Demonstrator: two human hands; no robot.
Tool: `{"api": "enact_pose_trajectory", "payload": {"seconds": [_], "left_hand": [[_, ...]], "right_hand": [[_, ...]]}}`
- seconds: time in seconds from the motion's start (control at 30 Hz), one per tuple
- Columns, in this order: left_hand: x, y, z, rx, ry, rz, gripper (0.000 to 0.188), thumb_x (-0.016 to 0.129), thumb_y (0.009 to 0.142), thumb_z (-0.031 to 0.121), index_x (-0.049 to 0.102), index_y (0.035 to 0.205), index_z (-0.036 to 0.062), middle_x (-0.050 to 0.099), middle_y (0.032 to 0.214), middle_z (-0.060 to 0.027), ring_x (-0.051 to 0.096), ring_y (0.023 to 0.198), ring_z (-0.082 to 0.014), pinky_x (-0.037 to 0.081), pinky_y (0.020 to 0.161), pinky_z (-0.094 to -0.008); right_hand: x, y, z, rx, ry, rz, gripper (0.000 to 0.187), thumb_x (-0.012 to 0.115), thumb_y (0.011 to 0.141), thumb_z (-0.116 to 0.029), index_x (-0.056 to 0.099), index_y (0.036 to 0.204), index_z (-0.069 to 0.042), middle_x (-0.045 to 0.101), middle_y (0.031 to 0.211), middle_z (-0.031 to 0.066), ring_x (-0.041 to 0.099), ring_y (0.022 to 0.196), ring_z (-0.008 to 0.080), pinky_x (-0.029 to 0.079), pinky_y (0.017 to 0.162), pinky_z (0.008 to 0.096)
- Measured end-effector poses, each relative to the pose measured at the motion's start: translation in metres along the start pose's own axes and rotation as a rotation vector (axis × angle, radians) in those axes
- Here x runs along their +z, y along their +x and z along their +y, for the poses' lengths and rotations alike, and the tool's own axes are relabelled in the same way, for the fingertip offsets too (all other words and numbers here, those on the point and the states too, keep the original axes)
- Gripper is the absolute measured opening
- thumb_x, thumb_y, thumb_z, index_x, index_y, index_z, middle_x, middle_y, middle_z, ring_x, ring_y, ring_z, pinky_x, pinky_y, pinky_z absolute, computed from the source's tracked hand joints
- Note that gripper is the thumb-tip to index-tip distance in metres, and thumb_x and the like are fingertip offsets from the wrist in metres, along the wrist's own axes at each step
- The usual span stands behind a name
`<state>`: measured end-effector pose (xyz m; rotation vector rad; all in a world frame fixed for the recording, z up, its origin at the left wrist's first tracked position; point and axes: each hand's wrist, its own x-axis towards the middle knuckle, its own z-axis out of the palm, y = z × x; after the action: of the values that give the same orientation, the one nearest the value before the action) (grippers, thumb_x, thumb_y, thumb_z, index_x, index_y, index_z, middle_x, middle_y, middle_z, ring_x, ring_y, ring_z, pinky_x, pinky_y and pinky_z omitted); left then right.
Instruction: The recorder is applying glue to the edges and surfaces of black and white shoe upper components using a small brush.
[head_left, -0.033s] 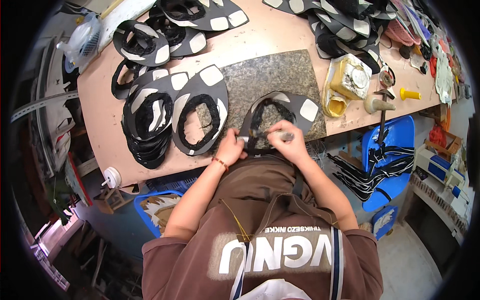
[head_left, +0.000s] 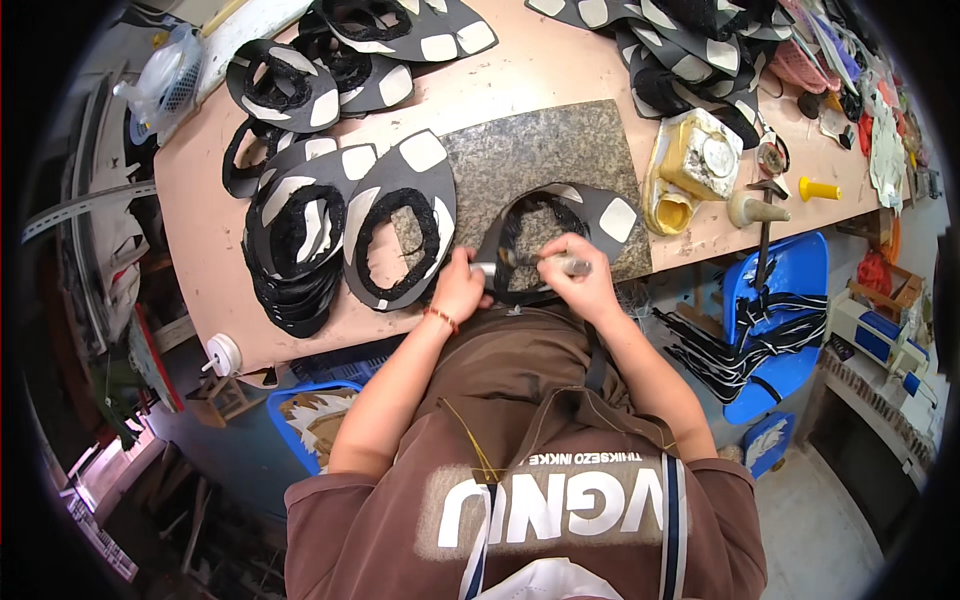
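A dark grey shoe upper [head_left: 592, 205] with pale patches and a black fuzzy rim lies on a mottled stone slab [head_left: 545, 130], at the table's near edge. My left hand [head_left: 461, 288] is closed on its near left edge, fingertips partly hidden. In my right hand [head_left: 582, 280] is a brush [head_left: 575, 266], its pale handle pinched between thumb and fingers. The brush's dark head, blurred, points left over the upper's opening. Left of the slab rests another upper [head_left: 425, 150], beside a stack of similar ones [head_left: 288, 305].
On the right stand a stained yellow-and-white glue container [head_left: 700, 155], a hammer [head_left: 766, 215], and a yellow cone-like piece [head_left: 821, 189]. More uppers [head_left: 690, 60] are heaped at the back right. A blue chair [head_left: 775, 330] holds black-and-white strips. A white spool [head_left: 223, 355] sits at the front left corner.
My right hand and the brush have shifted slightly to the right. My left hand has moved a little left and up, still at the upper's edge.
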<state>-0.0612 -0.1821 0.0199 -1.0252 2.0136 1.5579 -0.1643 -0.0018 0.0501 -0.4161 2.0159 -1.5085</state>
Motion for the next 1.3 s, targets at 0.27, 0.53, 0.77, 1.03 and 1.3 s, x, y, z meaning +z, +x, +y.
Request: {"api": "enact_pose_trajectory", "payload": {"seconds": [0.27,0.53,0.77,1.03,1.3], "left_hand": [[0.003,0.068,0.042,0.325,0.409,0.377,0.034,0.044,0.083,0.005,0.04,0.116,-0.0006,0.059,0.072,-0.0301,0.059,0.073,-0.0461,0.046,0.065,-0.0515],[0.005,0.062,0.029,0.4,0.298,0.403,0.033,0.042,0.083,0.004,0.04,0.116,0.002,0.059,0.074,-0.0288,0.059,0.072,-0.0453,0.045,0.065,-0.0512],[0.008,0.067,0.024,0.537,0.368,0.385,0.036,0.044,0.081,0.001,0.04,0.117,0.0033,0.061,0.08,-0.0272,0.059,0.077,-0.0439,0.046,0.067,-0.0499],[0.003,0.072,0.04,0.4,0.512,0.295,0.041,0.045,0.079,0.0,0.04,0.12,0.0016,0.061,0.078,-0.0264,0.059,0.076,-0.0434,0.046,0.067,-0.0504],[-0.002,0.064,0.033,0.48,0.366,0.371,0.041,0.043,0.08,0.0,0.04,0.121,0.0034,0.061,0.081,-0.0278,0.059,0.079,-0.0452,0.046,0.07,-0.0516]], "right_hand": [[0.015,0.075,-0.033,-0.548,-0.295,0.067,0.025,0.06,0.065,0.001,0.057,0.089,-0.005,0.058,0.088,0.0117,0.059,0.083,0.0301,0.048,0.071,0.0343],[0.008,-0.001,-0.023,-0.382,-0.441,-0.377,0.02,0.06,0.06,-0.003,0.054,0.078,-0.006,0.054,0.079,0.0106,0.057,0.075,0.0312,0.048,0.064,0.0385],[0.014,0.045,-0.019,-0.203,-0.239,-0.061,0.011,0.061,0.068,-0.011,0.059,0.077,-0.004,0.059,0.077,0.0131,0.059,0.076,0.0312,0.048,0.069,0.036],[0.021,0.08,-0.016,-0.513,-0.31,0.174,0.016,0.067,0.072,-0.008,0.06,0.085,-0.003,0.06,0.085,0.012,0.06,0.076,0.0288,0.048,0.068,0.0339],[0.006,0.029,-0.024,0.314,0.049,-0.07,0.011,0.062,0.071,-0.013,0.06,0.074,-0.002,0.062,0.064,0.0055,0.058,0.048,0.0102,0.047,0.048,0.0254]]}}
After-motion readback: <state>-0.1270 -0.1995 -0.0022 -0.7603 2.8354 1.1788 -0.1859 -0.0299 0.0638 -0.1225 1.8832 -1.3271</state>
